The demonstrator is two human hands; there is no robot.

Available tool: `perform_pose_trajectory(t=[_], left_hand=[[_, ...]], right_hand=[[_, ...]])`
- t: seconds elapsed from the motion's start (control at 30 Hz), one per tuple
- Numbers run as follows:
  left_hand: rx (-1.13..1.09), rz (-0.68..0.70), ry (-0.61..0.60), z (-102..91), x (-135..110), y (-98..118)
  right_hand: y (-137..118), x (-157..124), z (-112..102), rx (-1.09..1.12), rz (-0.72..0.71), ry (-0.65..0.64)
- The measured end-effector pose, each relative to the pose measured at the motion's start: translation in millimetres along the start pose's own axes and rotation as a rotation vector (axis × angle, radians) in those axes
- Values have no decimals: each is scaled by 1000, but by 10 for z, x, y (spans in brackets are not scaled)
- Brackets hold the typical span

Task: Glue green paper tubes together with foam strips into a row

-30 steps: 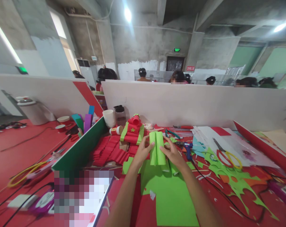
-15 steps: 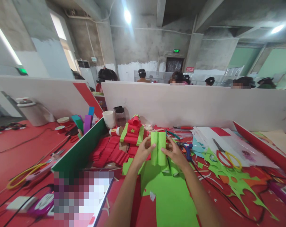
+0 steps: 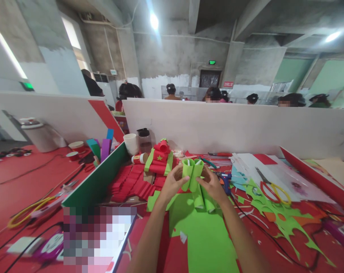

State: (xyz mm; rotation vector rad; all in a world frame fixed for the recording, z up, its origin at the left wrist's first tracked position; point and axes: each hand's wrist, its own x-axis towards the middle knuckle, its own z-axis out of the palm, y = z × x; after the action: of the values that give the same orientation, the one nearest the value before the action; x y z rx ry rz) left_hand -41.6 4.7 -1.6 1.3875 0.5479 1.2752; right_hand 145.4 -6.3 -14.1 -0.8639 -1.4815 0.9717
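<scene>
Forearms (image 3: 153, 227) outstretched and converging, left fingers (image 3: 183, 181) and right fingers (image 3: 204, 183) curled toward each other

The person's left forearm (image 3: 152, 233), bare and slender, shows at the lower centre-left of the frame, smooth in outline, broad at the bottom edge and tapering to a narrow wrist. The right forearm (image 3: 236, 231), at the lower centre-right, is likewise bare, its outline softly blurred near the bottom edge. Near the frame's centre, the left hand (image 3: 174, 182) and right hand (image 3: 213, 185) are ungloved, with slim fingers; the fingernails are too small to make out.
</scene>
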Motion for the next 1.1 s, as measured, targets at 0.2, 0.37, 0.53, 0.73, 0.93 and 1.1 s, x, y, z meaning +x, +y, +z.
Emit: perform_pose_trajectory(t=[0.2, 0.37, 0.53, 0.73, 0.93, 1.1], left_hand=[[-26, 22, -51, 7, -3, -17], [-31, 32, -54, 15, -10, -6], [-3, -11, -31, 33, -16, 22], [-8, -12, -51, 10, -14, -6], [12, -15, -10, 13, -7, -18], [44, -90, 104, 5, 4, -53]], right_hand=[[83, 10, -24, 17, -30, -12], [-24, -15, 23, 61, -3, -24], [-88, -27, 63, 42, 29, -8], [-54, -36, 63, 49, 14, -16], [-76, -32, 64, 83, 52, -23], [-84, -26, 52, 137, 153, -17]])
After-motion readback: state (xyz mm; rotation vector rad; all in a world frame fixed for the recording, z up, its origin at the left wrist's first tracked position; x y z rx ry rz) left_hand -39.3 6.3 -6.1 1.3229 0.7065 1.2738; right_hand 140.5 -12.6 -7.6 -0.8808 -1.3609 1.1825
